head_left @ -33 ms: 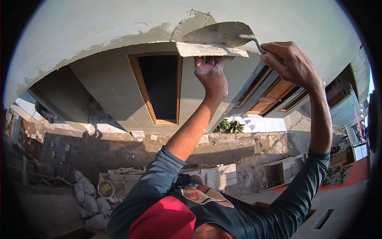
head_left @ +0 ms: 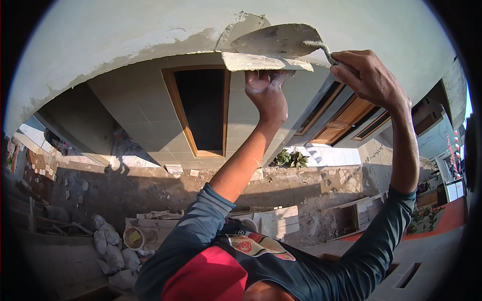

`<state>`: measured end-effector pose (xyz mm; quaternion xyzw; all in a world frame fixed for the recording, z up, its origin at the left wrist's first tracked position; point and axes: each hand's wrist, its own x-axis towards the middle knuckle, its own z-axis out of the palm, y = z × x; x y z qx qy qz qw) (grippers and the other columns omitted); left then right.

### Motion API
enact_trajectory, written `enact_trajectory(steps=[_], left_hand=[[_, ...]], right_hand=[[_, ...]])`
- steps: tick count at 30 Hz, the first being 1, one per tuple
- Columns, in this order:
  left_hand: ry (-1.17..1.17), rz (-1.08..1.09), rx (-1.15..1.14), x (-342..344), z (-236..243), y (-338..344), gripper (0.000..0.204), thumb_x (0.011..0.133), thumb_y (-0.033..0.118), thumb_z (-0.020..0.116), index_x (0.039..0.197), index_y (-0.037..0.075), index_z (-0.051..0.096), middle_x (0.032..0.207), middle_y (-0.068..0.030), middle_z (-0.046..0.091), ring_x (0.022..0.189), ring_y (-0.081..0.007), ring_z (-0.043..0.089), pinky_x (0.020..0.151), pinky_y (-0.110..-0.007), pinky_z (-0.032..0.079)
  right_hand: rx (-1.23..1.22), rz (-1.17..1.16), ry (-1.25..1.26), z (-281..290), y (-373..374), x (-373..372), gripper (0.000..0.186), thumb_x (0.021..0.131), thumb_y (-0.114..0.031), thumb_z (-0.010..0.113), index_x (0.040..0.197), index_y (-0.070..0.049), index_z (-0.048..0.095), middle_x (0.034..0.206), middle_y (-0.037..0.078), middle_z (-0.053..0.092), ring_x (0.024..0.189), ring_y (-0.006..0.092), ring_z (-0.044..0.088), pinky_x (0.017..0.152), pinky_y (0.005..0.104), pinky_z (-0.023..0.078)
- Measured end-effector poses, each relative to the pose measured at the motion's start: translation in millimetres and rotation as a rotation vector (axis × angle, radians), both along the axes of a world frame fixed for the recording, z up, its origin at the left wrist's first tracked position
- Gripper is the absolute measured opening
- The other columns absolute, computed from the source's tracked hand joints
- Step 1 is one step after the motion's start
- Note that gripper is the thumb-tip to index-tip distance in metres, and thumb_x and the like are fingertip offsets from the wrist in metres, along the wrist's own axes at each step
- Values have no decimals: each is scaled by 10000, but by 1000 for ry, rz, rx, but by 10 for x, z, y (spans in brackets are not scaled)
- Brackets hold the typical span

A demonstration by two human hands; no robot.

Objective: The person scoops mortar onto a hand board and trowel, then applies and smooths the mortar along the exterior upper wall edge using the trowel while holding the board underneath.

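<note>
My right hand (head_left: 370, 79) is closed round the handle of a mortar-smeared trowel (head_left: 276, 41), whose broad blade lies against the pale plastered overhead surface (head_left: 125, 22). Just under the blade, my left hand (head_left: 267, 98) grips a flat mortar board (head_left: 263, 62) from below, fingers bent up beneath it. The board's far edge meets the lower edge of the plaster. A patch of darker, wet mortar (head_left: 246, 25) shows beside the blade, and a damp grey strip (head_left: 170, 44) runs leftward along that edge. The board hides part of my left fingers.
Beyond stands a tiled wall with a wood-framed window (head_left: 197, 113) and a wooden door (head_left: 339, 125). Far below lie planks (head_left: 283, 220), filled sacks (head_left: 113, 251), a bucket (head_left: 134, 238), a green plant (head_left: 291, 158) and scattered rubble on the ground.
The trowel blade has shifted slightly up and to the right, with my right hand moving a little along with it. My left hand and the mortar board stay in place.
</note>
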<state>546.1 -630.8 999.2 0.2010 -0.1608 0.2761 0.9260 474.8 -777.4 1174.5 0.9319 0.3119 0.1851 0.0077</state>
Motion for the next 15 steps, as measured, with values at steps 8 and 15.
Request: enact_trajectory(steps=[8, 15], left_hand=[[-26, 75, 73, 120, -86, -12, 540, 787, -142, 609, 1281, 18, 462, 1179, -82, 549, 985, -157, 588, 761, -300, 540], [-10, 76, 40, 115, -46, 37, 560, 773, -169, 646, 1283, -26, 467, 1218, -102, 530, 1084, -178, 525, 959, -301, 454]], right_hand=[[174, -21, -40, -64, -596, -74, 346, 919, -240, 612, 1096, 51, 674, 797, 180, 688, 660, 258, 629, 686, 387, 507], [71, -30, -72, -16, -527, 79, 354, 909, -255, 634, 1092, 43, 686, 824, 174, 702, 695, 227, 632, 680, 367, 504]])
